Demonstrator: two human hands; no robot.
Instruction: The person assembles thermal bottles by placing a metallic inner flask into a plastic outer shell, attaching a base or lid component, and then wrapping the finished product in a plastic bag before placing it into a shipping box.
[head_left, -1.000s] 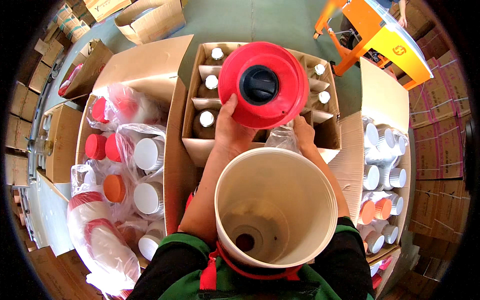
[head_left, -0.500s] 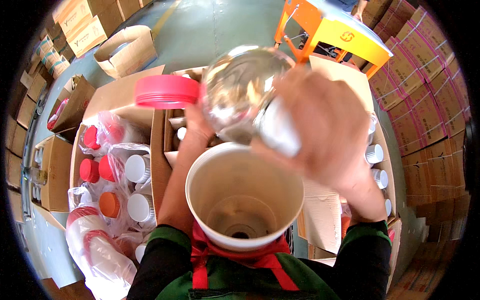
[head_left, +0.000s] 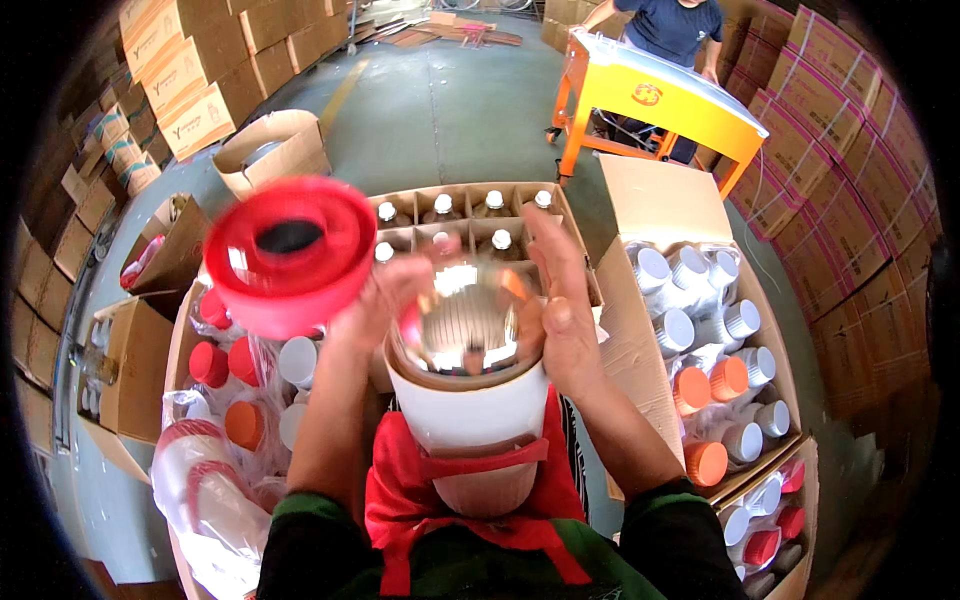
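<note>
A mirrored, dome-ended glass flask liner (head_left: pixel 465 320) sits in the mouth of a white cylindrical flask body (head_left: pixel 470 410), its rounded end up. The body stands upright against my red apron (head_left: pixel 395 470), with a red band lower down its side. My left hand (head_left: pixel 375 305), smeared by motion, is left of the liner and grips a red ring-shaped flask collar (head_left: pixel 290 255) with a dark hole in its middle. On the other side my right hand (head_left: pixel 568 315) is open, fingers stretched upward beside the liner. Whether it touches the glass I cannot tell.
Ahead is a divided carton (head_left: pixel 480 190) of white-tipped liners. Cartons of bagged flasks with red, orange and white caps (head_left: pixel 730 378) stand on both sides. A person (head_left: pixel 675 30) is at an orange-and-yellow table (head_left: pixel 655 95); stacked boxes (head_left: pixel 840 150) line the right.
The liner has gone from above the body into its mouth. My right hand has come off it and opened. The red collar has tilted, its holed face now showing.
</note>
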